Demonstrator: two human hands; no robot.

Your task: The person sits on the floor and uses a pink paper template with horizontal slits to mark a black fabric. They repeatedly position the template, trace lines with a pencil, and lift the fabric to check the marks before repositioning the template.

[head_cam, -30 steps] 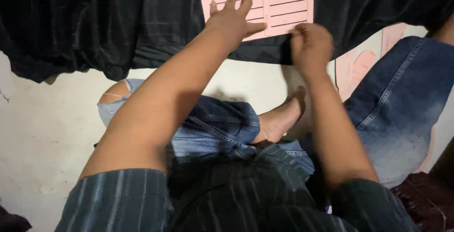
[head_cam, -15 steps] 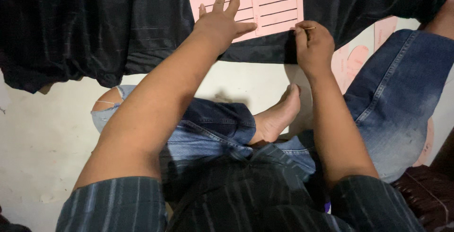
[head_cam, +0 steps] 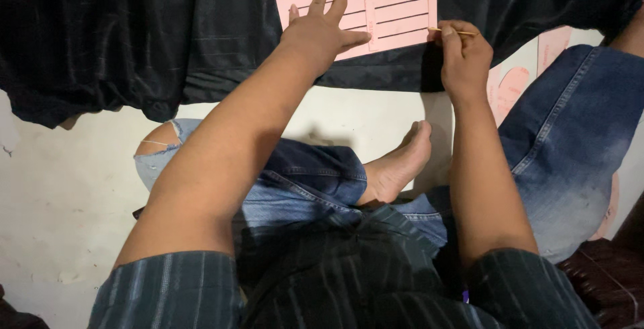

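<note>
1. The left hand [head_cam: 320,30] lies flat, fingers spread wide, palm down on a pink slotted card [head_cam: 386,0]; it holds nothing and only presses on the card's lower left part.
2. The pink slotted card is a stiff rectangular sheet with rows of long narrow slots in two columns. It lies on black fabric [head_cam: 134,34] spread over the floor, at the top of the view.
3. The right hand [head_cam: 464,57] is closed in a narrow pinch on a thin stick [head_cam: 455,32], a pale slender rod held between thumb and fingertips.
4. The thin stick lies almost level, its left tip just at the right edge of the card and its other end pointing right past the knuckles.
5. The card thus sits between the two hands: under the left one, and just beside the right one's grip on the stick.
6. The black fabric has faint stripes and runs across the whole top of the view; its lower edge lies rumpled on the pale floor [head_cam: 60,201].
7. More pink paper pieces [head_cam: 513,81] lie on the floor to the right of the right wrist.
8. The person sits on the floor in blue jeans [head_cam: 563,148], with a bare foot [head_cam: 396,168] tucked between the forearms.
</note>
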